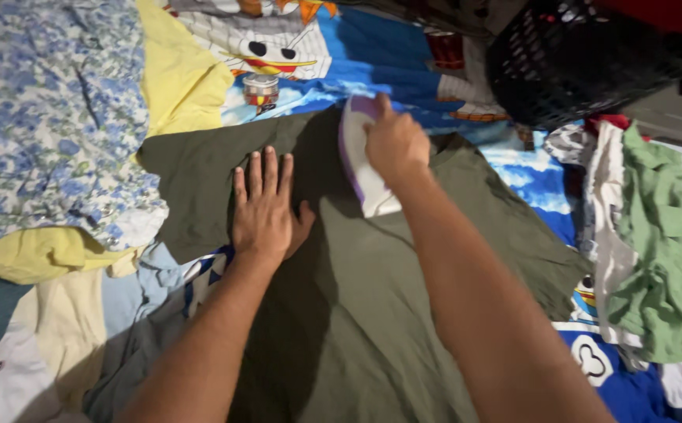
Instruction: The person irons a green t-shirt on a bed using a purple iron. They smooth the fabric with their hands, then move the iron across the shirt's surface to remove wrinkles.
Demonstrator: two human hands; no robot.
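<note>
An olive green shirt (372,298) lies spread flat over a cartoon-printed blue sheet (388,55). My left hand (264,210) presses palm down on the shirt's left part, fingers spread. My right hand (394,142) grips the handle of a white and purple clothes iron (358,168), which rests on the shirt near its upper middle. The iron's sole is hidden against the cloth.
A blue floral fabric (51,117) and yellow cloth (180,74) are heaped at the left. A black plastic laundry basket (584,59) stands at the top right. Crumpled green (666,258) and white garments lie at the right. A small round tin (261,90) sits on the sheet.
</note>
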